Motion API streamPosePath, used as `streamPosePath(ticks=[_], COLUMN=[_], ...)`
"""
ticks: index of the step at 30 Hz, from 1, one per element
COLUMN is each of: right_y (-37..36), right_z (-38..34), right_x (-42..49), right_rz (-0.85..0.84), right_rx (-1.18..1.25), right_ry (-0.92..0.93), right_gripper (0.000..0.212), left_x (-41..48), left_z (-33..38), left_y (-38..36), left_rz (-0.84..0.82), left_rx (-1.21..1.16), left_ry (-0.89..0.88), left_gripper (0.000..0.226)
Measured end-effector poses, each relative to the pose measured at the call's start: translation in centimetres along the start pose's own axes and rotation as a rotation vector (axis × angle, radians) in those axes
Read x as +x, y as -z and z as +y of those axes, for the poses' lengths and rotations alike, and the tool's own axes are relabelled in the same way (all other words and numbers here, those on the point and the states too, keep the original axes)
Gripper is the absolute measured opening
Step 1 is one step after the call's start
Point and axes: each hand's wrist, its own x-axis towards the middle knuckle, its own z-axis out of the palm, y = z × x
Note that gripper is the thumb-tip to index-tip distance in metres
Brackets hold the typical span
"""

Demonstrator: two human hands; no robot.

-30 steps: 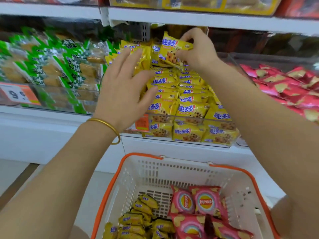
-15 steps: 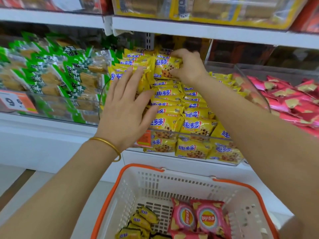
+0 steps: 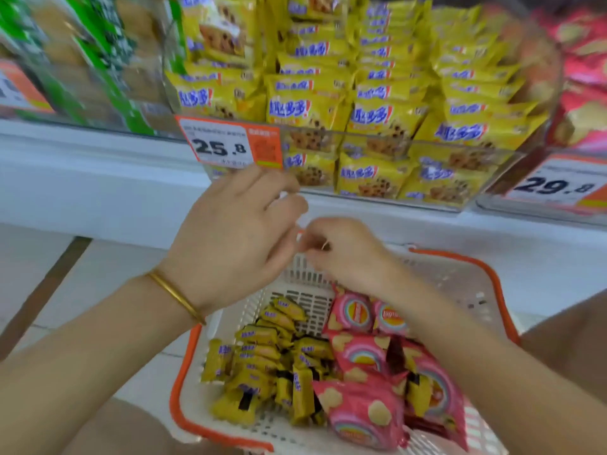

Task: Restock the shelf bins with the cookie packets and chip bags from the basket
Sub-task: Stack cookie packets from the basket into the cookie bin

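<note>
Right now both hands hang over the white plastic basket with the orange rim (image 3: 174,405), near the camera and below the shelf. The left hand (image 3: 236,231) has its fingers loosely bent with nothing between them. The right hand (image 3: 341,251) curls downward, but blur hides its fingertips, so I cannot tell whether it holds anything. Small yellow cookie packets (image 3: 262,356) lie in the basket's left half and pink chip bags (image 3: 361,356) in its right.

The clear plastic shelf bin (image 3: 361,139) beyond is already heaped with matching yellow packets. Anything laid on top could slide over its low front wall. A large handful of slick wrappers could also slip from the fingers on the way up.
</note>
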Motion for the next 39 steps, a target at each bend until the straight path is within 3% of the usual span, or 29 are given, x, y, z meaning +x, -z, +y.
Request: streamPosePath(ticks=[5,9,13,17,21,24,26,30,35,37,39], right_y=[-11.5,-17.8,-21.3,-22.6,-20.4,-16.7,-13.4,-5.8,1.2,2.9,4.2], right_z=[9.6,13.7,15.5,16.4,16.1,14.9,13.2,8.6,4.3,3.3,2.5], right_x=[3.2,3.8,3.8,3.9,3.9,3.6,3.0,1.2,-1.7,-3.0,-4.0], right_rz=[-0.297,-0.527,-0.588,-0.543,-0.407,-0.294,-0.211,-0.16,-0.13,-0.08,0.007], right_rx=[-0.072,-0.189,-0.254,-0.292,-0.331,-0.363,-0.273,0.132,0.281,0.322,0.328], right_ry=[-0.276,-0.285,-0.319,-0.298,-0.214,-0.143,-0.14,-0.099,0.099,0.139,0.171], right_gripper=[0.022,0.034,0.041,0.038,0.017,0.028,0.029,0.017,0.007,0.014,0.019], left_x=[-3.0,-4.0,-4.1,-3.8,-3.4,-3.2,-2.8,-1.3,1.0,1.8,2.8], left_z=[-0.2,-1.8,-2.7,-3.1,-3.3,-3.4,-3.2,-2.4,-2.0,-1.9,-1.7], left_y=[-3.1,-4.1,-4.8,-5.3,-5.4,-5.5,-5.4,-5.1,-3.2,-2.0,-0.5], left_rz=[-0.279,-0.372,-0.407,-0.455,-0.482,-0.529,-0.564,-0.643,-0.762,-0.755,-0.662], left_rx=[0.003,-0.01,-0.027,-0.045,-0.05,-0.047,-0.043,-0.024,-0.368,-0.499,-0.606], left_ry=[0.019,0.06,0.067,0.071,0.064,0.047,0.054,0.153,0.322,0.359,0.33], left_gripper=[0.035,0.039,0.039,0.039,0.039,0.04,0.039,0.038,0.06,0.051,0.028])
